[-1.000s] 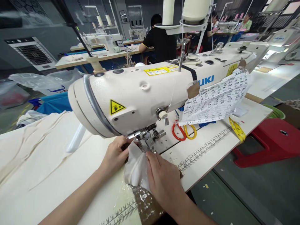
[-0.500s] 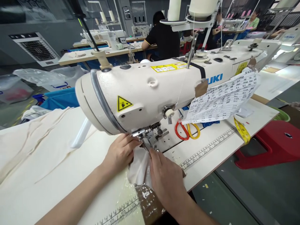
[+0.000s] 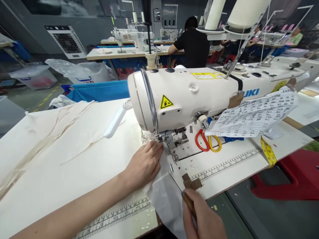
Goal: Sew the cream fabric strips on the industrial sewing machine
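Since the earlier frame, the right hand (image 3: 203, 212) has drawn back from the needle area towards the near edge of the table, and the view has swung so that the sewing machine (image 3: 184, 99) sits further to the right. The left hand (image 3: 144, 162) remains beside the presser foot, fingers bent and held together over the white cloth (image 3: 165, 199); whether they pinch it cannot be told. The right hand is closed around the wooden handle of an awl (image 3: 189, 203), whose thin tip points over the cloth. The cloth runs from the left fingertips down between both hands and over the table edge.

The pale table (image 3: 87, 179) spreads left of the left hand, with cream fabric (image 3: 50, 142) lying across it. Beyond that hand are a blue bin (image 3: 102, 93), an air cooler (image 3: 68, 41) and a co-worker (image 3: 194, 46) in black, seated at another table.

The machine head overhangs the left fingertips. Beyond the right hand lie scissors (image 3: 205, 150) with red and yellow handles, their blades hidden; a handwritten sheet (image 3: 251, 116) hangs from the machine. To its right are a tape measure (image 3: 268, 152) and a red stool (image 3: 299, 179).
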